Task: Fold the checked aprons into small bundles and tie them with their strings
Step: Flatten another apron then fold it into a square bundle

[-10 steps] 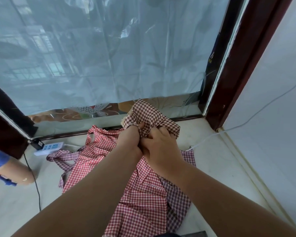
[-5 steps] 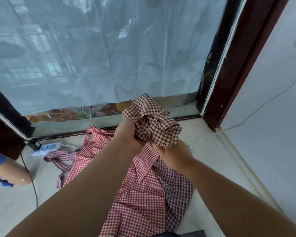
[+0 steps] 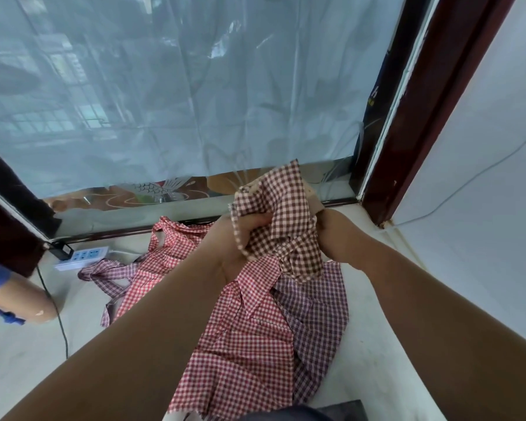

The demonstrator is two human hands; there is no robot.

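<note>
Brown checked apron (image 3: 281, 226): in the head view we find it raised off the floor (image 3: 377, 344), bunched loosely between both hands in front of the window's lower edge. One corner stands up free above the hands and a flap hangs below them.

The left hand (image 3: 234, 238) grips the left side of the bunch, its fingers (image 3: 255, 218) curled over the cloth edge. The right hand (image 3: 331, 235) holds the right side. Its fingers are tucked behind the fabric, so we cannot see how they lie, though the cloth is plainly gathered in that grasp.

A red checked apron (image 3: 243, 338) lies spread on the floor directly beneath, overlapping a purple checked apron (image 3: 316, 314) on its right. A power strip (image 3: 82, 256) sits near the red apron's far straps.

Our assessment is that the fold is not yet tidy and no string is wrapped. We recommend flattening the free corner into the bunch, compressing the layers evenly, then locating a string before releasing either grip. The hanging flap should be kept clear of the aprons below to avoid snagging their straps.
</note>
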